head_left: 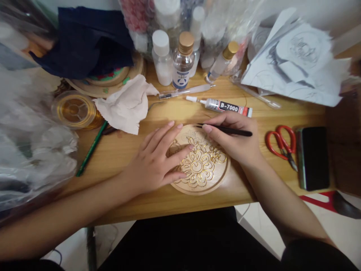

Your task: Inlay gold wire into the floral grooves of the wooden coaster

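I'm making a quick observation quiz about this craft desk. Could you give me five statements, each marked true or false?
1. The right hand holds black tweezers. True.
2. The left hand is clenched into a fist. False: it is spread out, partly over the round wooden board.
3. The B-7000 glue tube stands upright. False: it lies flat.
4. Red-handled pliers lie left of the phone. True.
5. The green pencil lies right of the board. False: left.

Narrow free tabletop [197, 203] before disc [199, 162], glue tube [225, 106] and bottles [182, 66] blocking behind
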The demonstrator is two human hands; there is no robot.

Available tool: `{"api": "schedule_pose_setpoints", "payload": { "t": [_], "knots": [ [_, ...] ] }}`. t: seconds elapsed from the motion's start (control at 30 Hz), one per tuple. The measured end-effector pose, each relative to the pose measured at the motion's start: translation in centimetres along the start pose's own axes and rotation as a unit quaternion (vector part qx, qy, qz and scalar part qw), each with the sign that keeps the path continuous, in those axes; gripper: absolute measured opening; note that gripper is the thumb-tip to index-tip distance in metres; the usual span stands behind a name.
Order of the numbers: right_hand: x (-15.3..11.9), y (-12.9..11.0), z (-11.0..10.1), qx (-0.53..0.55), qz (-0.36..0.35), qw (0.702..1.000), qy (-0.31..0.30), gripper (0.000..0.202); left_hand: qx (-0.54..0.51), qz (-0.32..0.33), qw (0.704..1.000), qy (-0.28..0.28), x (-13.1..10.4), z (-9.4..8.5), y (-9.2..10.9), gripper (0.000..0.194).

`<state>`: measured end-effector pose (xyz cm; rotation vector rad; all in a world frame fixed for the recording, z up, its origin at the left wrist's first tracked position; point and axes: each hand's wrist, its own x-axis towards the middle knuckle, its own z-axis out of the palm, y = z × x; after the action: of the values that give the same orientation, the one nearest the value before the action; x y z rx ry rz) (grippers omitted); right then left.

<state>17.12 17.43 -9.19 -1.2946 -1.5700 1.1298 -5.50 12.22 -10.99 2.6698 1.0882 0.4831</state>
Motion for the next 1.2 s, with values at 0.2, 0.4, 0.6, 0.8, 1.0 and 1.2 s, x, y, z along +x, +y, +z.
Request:
{"api": "schedule_pose_setpoints", "payload": {
  "t": [0.2,0.4,0.6,0.8,1.0,1.2],
  "knots": [
    [0.01,0.0,0.07,0.006,0.003,1.0,0.0,0.004,-0.022,-0.003,1.0,-0.007,-0.05,-0.01,-0.06,0.053],
    [-0.08,0.03,0.05,0.0,0.008,1.0,0.005,0.005,-0.021,0.008,1.0,-0.002,-0.01,-0.16,-0.09,0.053],
    [-0.09,0.0,0.09,-0.008,0.006,1.0,0.002,0.006,-0.033,0.002,0.999,0.0,0.02,-0.12,-0.04,0.053],
    [-0.09,-0.01,0.12,-0.002,0.01,1.0,0.0,0.008,-0.028,0.0,1.0,0.006,-0.06,0.08,-0.13,0.056],
    [-0.04,0.09,0.07,-0.008,-0.006,1.0,0.003,0.007,-0.025,-0.004,0.998,0.06,-0.07,0.11,-0.17,0.08],
    [-0.07,0.13,0.07,-0.018,-0.002,1.0,0.001,0.007,-0.038,-0.004,0.998,0.041,-0.08,0.06,-0.18,0.068]
  ]
}}
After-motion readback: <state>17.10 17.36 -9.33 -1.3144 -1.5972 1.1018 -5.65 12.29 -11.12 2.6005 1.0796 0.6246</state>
